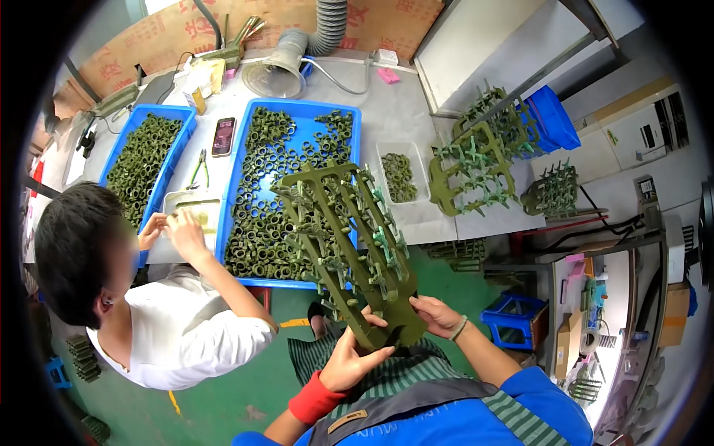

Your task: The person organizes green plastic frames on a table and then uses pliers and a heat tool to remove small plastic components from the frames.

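In front of me I hold up a dark olive-green rack (390, 308) with long bars and rows of prongs, some showing lighter green. My left hand (352, 360), above a red wristband, is closed on the rack's lower left edge, thumb lying along it. My right hand (439, 317) grips the lower right edge with thumb and fingers. The rack tilts away from me, its far end over a large blue tray (358, 134) of small dark green ring-shaped pieces (260, 241). Whether the prongs carry pieces, I cannot tell.
At left, a co-worker's hands (186, 232) are over a small white tray (211, 199). Nearby are pliers (199, 169), a phone (223, 137) and another blue tray (175, 113). To the right stand a clear container (421, 160) and similar racks (476, 167). A blue stool (513, 320) is on the floor.
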A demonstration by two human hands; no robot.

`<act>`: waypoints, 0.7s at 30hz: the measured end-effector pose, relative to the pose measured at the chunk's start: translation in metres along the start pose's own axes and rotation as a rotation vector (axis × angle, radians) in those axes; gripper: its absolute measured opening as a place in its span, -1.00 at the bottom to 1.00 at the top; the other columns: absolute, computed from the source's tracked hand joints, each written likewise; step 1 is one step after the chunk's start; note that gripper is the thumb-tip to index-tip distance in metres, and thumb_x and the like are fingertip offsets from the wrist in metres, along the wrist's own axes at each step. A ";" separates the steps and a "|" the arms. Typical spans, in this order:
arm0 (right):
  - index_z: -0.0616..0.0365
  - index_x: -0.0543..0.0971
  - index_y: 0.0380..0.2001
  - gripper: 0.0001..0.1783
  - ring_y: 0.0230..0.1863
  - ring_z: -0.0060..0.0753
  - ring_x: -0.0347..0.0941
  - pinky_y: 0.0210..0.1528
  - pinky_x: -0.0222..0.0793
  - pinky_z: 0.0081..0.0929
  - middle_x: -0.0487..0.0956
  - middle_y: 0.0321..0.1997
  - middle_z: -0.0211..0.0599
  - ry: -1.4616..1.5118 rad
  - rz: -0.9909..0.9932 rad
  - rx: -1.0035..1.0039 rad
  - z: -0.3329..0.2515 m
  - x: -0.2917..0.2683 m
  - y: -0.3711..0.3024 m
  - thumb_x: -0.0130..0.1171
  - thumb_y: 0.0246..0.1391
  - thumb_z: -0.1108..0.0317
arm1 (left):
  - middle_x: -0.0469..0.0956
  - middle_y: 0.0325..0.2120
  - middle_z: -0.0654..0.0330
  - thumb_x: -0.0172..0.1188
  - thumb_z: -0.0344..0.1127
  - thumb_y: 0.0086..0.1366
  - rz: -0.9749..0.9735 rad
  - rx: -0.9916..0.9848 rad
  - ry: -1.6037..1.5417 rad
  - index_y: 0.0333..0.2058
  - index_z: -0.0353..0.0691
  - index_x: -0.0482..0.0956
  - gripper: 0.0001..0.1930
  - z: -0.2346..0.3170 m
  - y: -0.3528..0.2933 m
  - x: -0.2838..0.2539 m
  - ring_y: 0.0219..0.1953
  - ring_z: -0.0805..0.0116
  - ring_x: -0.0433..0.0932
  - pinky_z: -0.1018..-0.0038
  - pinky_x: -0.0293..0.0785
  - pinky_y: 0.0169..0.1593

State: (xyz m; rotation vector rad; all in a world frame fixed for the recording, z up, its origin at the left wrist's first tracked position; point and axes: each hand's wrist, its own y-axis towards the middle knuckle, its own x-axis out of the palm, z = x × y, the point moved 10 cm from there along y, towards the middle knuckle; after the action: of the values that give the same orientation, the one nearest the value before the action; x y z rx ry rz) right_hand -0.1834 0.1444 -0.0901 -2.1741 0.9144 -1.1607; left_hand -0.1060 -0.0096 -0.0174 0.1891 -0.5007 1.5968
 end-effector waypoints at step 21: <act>0.18 0.64 -0.09 -0.59 -0.17 -0.19 0.53 -0.16 0.49 -0.35 0.59 -0.15 -0.23 -1.516 0.259 -1.279 -0.141 0.165 -0.068 0.36 -0.10 0.53 | 0.35 -0.01 0.23 0.40 -0.44 0.12 -0.023 -0.039 -0.037 -0.04 -0.24 0.40 -0.55 -0.014 -0.002 0.008 0.07 0.40 0.34 0.39 0.28 0.18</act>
State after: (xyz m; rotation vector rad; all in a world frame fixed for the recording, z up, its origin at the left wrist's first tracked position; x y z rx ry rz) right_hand -0.2144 0.0469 0.1127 -2.5806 1.0810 1.5661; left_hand -0.1020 0.0032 -0.0260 0.1951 -0.5560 1.5619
